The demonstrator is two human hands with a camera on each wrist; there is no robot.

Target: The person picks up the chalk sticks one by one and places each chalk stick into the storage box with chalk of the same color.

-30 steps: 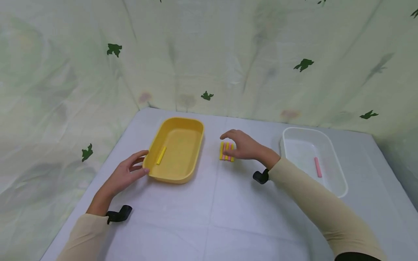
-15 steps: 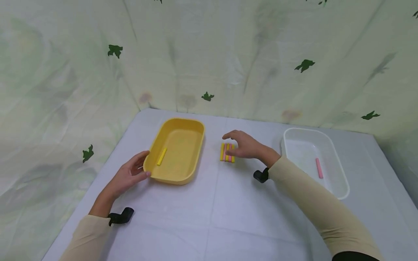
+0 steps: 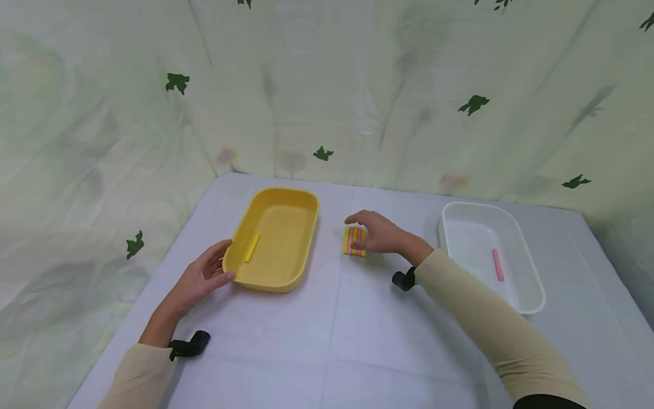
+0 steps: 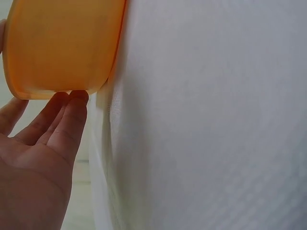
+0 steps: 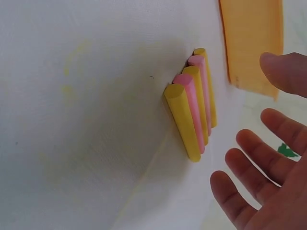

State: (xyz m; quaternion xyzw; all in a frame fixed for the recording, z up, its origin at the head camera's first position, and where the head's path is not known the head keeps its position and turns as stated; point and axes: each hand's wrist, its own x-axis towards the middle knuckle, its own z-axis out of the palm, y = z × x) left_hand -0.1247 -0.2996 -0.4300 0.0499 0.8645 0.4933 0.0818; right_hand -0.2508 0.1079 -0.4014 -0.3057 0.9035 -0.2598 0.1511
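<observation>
Yellow tray (image 3: 281,244) stands left of the white tray (image 3: 470,233), its edge touched — not gripped — by the left hand (image 3: 196,278). The right hand (image 3: 383,234) hovers, fingers parted, holding nothing, beside five yellow and pink sticks (image 5: 193,112). A yellow stick (image 3: 252,248) lies in the yellow tray, a pink stick (image 3: 498,264) in the white.

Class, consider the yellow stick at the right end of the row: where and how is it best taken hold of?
Probably by its two ends, from above: the yellow stick lies flat, its left side close against a pink stick, while both ends look free. The right hand could set its thumb on the near end and its fingers on the far one.
</observation>
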